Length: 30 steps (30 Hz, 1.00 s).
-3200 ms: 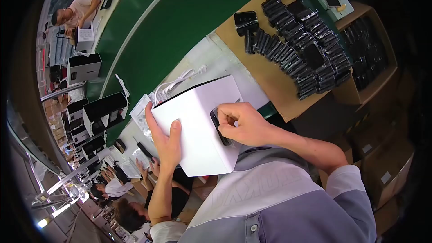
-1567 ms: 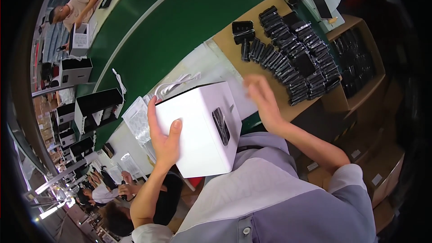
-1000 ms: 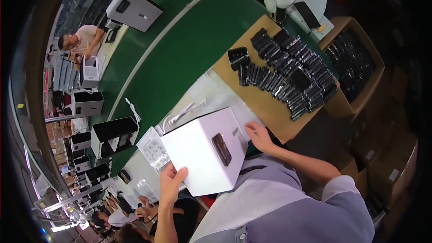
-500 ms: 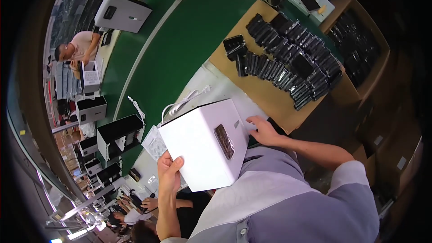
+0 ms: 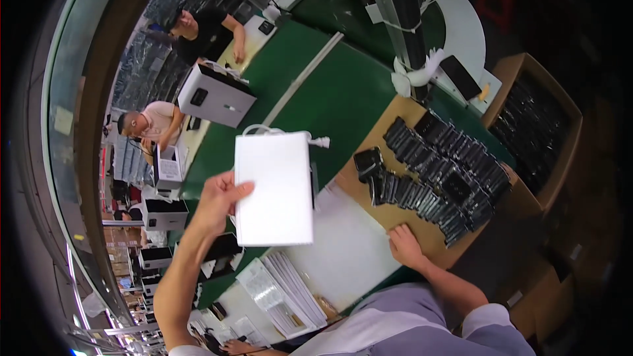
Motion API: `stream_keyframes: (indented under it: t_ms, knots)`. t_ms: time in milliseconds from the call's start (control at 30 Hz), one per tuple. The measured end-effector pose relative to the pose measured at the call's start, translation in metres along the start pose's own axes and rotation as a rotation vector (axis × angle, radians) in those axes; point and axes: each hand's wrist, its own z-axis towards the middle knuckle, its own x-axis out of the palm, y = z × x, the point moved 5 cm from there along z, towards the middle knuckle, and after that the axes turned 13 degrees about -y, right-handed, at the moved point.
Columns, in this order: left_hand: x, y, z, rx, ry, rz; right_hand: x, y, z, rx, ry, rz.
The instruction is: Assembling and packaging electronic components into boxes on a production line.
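My left hand (image 5: 221, 201) grips a white box-shaped appliance housing (image 5: 273, 191) by its left side, thumb on the smooth face toward me. It is held up over the bench, with a white power cord (image 5: 321, 142) showing behind its top edge. My right hand (image 5: 405, 246) rests at the near edge of a brown cardboard sheet (image 5: 422, 245), fingers extended and nothing visible in them. On that sheet lie rows of small black plastic-wrapped parts (image 5: 455, 186), with a few more (image 5: 371, 163) at their left end.
A stack of printed white sheets (image 5: 283, 293) lies on the near bench. Across the green conveyor (image 5: 310, 102) stands another white housing (image 5: 216, 95), near two seated people. An open carton (image 5: 572, 138) of black wrapped items is at right. A dark post (image 5: 402, 20) rises beyond the sheet.
My left hand has lifted the housing up and away from my body and turned it, hiding the side with the dark panel. My right hand has moved from beside the housing to the cardboard's edge.
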Motion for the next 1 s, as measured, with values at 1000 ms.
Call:
stream_keyframes:
  t_ms: [1000]
  knots:
    - [-0.129, -0.069, 0.633, 0.296, -0.511, -0.361, 0.021, 0.003, 0.012, -0.096, 0.087, -0.392]
